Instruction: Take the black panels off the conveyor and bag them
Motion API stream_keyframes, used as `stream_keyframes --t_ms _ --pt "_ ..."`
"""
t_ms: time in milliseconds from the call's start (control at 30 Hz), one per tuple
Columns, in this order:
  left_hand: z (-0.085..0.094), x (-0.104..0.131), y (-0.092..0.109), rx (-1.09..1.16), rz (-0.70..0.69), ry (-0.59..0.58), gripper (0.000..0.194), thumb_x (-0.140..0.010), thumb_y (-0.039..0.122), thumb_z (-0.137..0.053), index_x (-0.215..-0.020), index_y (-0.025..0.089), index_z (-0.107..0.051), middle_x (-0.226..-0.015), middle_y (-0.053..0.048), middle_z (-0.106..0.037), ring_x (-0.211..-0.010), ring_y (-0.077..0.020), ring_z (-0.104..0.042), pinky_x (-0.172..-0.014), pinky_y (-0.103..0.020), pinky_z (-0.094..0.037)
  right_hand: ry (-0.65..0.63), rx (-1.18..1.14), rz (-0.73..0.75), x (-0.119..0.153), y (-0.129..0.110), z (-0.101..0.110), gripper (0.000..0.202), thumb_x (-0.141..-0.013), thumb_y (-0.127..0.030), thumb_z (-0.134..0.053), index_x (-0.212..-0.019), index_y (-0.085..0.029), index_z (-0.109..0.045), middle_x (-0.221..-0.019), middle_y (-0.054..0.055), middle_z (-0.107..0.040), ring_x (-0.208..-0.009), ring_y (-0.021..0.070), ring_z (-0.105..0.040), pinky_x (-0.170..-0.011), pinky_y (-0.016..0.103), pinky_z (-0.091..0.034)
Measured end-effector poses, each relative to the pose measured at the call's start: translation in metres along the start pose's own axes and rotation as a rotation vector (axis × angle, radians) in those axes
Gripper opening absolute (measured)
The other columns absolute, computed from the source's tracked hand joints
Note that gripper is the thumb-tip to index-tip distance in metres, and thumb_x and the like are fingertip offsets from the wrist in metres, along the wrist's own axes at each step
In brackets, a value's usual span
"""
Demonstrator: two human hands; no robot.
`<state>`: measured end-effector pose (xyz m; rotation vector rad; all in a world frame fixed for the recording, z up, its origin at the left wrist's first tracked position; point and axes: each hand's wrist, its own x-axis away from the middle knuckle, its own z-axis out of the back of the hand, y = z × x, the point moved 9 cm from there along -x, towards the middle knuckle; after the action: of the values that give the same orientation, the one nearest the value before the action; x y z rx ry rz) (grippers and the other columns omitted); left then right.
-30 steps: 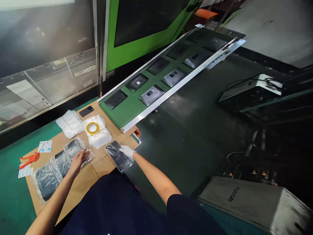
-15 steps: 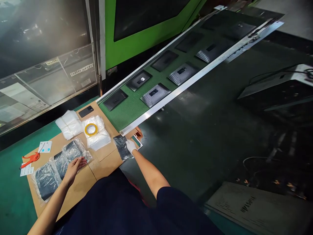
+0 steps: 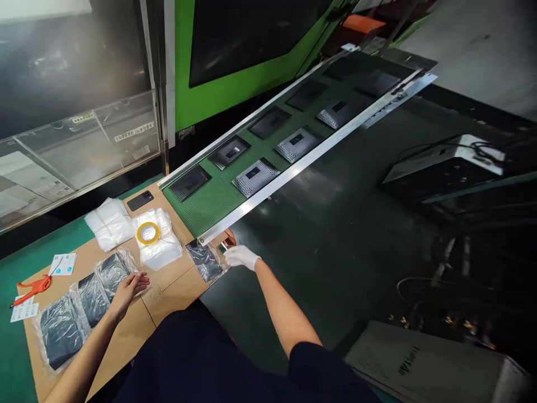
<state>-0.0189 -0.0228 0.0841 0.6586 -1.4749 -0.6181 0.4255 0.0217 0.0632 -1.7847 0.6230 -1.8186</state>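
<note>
My bare left hand [image 3: 129,291] hovers at the right end of a row of dark panels in clear bags [image 3: 93,291], fingers stretched out and nothing in them. In a white glove, my right hand [image 3: 242,257] is just right of another bagged dark panel [image 3: 205,259], which lies at the right edge of the cardboard [image 3: 176,299]. Its fingers are extended, and I see nothing held. Whether the fingertips touch the bag's edge is hard to tell. Stacks of clear plastic bags [image 3: 157,257] lie behind, with a yellow tape roll [image 3: 148,233] on one.
A green conveyor belt [image 3: 201,210] with metal rails [image 3: 251,207] carries several dark perforated panels [image 3: 255,176]. On the table are a black phone [image 3: 140,200], an orange air gun [image 3: 36,286] and labels [image 3: 25,312]. A green machine [image 3: 182,106] stands behind.
My right hand has let go of the bagged panel and moved right, off it. My left hand stays in nearly the same place. The camera view has shifted slightly.
</note>
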Motion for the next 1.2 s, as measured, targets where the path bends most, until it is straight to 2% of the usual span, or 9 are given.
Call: stream_keyframes --t_ms 67,167,267,300,400,700,933,1067,1200 --pt "-0.006 -0.004 -0.002 0.003 -0.006 -0.007 0.078 -0.054 0.081 -0.084 -0.095 0.015 -0.077 -0.096 -0.014 -0.079 -0.095 -0.0274 -0.076 -0.097 -0.043 -0.058 -0.187 -0.002 -0.002 0.007 -0.018 -0.005 0.025 -0.072 -0.021 -0.091 -0.086 -0.005 -0.077 -0.077 0.016 -0.077 -0.065 0.0205 -0.071 -0.066 0.032 -0.059" --pt "-0.015 -0.008 -0.003 0.007 -0.014 -0.012 0.077 -0.053 0.082 -0.084 -0.093 0.016 -0.078 -0.093 -0.013 -0.079 -0.092 -0.0271 -0.076 -0.095 -0.042 -0.058 -0.335 -0.16 0.137 0.0 -0.077 -0.024 0.029 -0.072 -0.021 -0.091 -0.093 -0.007 -0.077 -0.085 0.015 -0.08 -0.064 0.0182 -0.072 -0.061 0.028 -0.058" --pt "-0.019 -0.006 -0.001 0.022 -0.023 0.005 0.078 -0.053 0.081 -0.084 -0.095 0.015 -0.078 -0.095 -0.014 -0.079 -0.093 -0.0274 -0.076 -0.095 -0.041 -0.058 -0.207 -0.306 0.251 -0.034 -0.14 -0.042 0.017 -0.086 -0.019 -0.08 -0.1 -0.011 -0.075 -0.091 0.012 -0.08 -0.069 0.0137 -0.072 -0.063 0.022 -0.058" --pt "-0.018 -0.003 -0.001 0.032 -0.029 0.015 0.078 -0.054 0.081 -0.084 -0.096 0.015 -0.078 -0.096 -0.015 -0.079 -0.094 -0.0277 -0.076 -0.096 -0.041 -0.058 -0.073 -0.418 0.23 -0.05 -0.152 -0.042 0.01 -0.087 -0.015 -0.079 -0.094 -0.01 -0.073 -0.085 0.013 -0.079 -0.065 0.0138 -0.07 -0.059 0.022 -0.057" --pt "-0.007 0.009 -0.007 0.08 -0.045 0.074 0.079 -0.056 0.08 -0.084 -0.1 0.015 -0.078 -0.099 -0.015 -0.079 -0.096 -0.0282 -0.076 -0.096 -0.041 -0.059 0.044 -0.499 0.214 -0.09 -0.185 -0.063 0.013 -0.094 -0.013 -0.07 -0.083 -0.012 -0.065 -0.073 0.01 -0.075 -0.061 0.0128 -0.068 -0.054 0.02 -0.055" --pt "0.031 0.055 -0.056 0.189 -0.052 0.337 0.073 -0.062 0.077 -0.082 -0.1 0.015 -0.078 -0.097 -0.015 -0.08 -0.095 -0.0305 -0.077 -0.094 -0.044 -0.06 0.208 -0.466 0.228 -0.139 -0.216 -0.079 0.032 -0.094 -0.018 -0.071 -0.072 -0.021 -0.048 -0.054 -0.002 -0.06 -0.047 0.008 -0.055 -0.042 0.016 -0.043" --pt "0.025 0.041 -0.027 0.148 -0.091 0.227 0.074 -0.066 0.08 -0.078 -0.1 0.016 -0.078 -0.098 -0.015 -0.08 -0.096 -0.0332 -0.076 -0.097 -0.051 -0.058 0.243 -0.338 0.44 -0.087 -0.215 -0.055 0.041 -0.09 -0.03 -0.074 -0.066 -0.024 -0.041 -0.045 -0.01 -0.042 -0.041 0.0074 -0.039 -0.039 0.018 -0.029" --pt "0.006 0.037 0.028 0.135 -0.205 0.078 0.079 -0.072 0.081 -0.072 -0.115 0.015 -0.076 -0.118 -0.018 -0.077 -0.117 -0.0343 -0.07 -0.103 -0.048 -0.055 0.193 -0.227 0.58 -0.021 -0.199 -0.054 0.04 -0.089 -0.035 -0.074 -0.064 -0.023 -0.045 -0.05 -0.007 -0.046 -0.049 0.01 -0.044 -0.049 0.021 -0.036" --pt "-0.043 0.052 0.087 0.195 -0.353 -0.237 0.07 -0.084 0.07 -0.072 -0.131 0.019 -0.071 -0.144 -0.02 -0.065 -0.142 -0.0367 -0.052 -0.118 -0.053 -0.042 0.14 -0.02 0.807 0.059 -0.189 -0.093 0.032 -0.09 -0.039 -0.07 -0.068 -0.022 -0.054 -0.062 -0.006 -0.05 -0.063 0.0135 -0.047 -0.064 0.026 -0.041"
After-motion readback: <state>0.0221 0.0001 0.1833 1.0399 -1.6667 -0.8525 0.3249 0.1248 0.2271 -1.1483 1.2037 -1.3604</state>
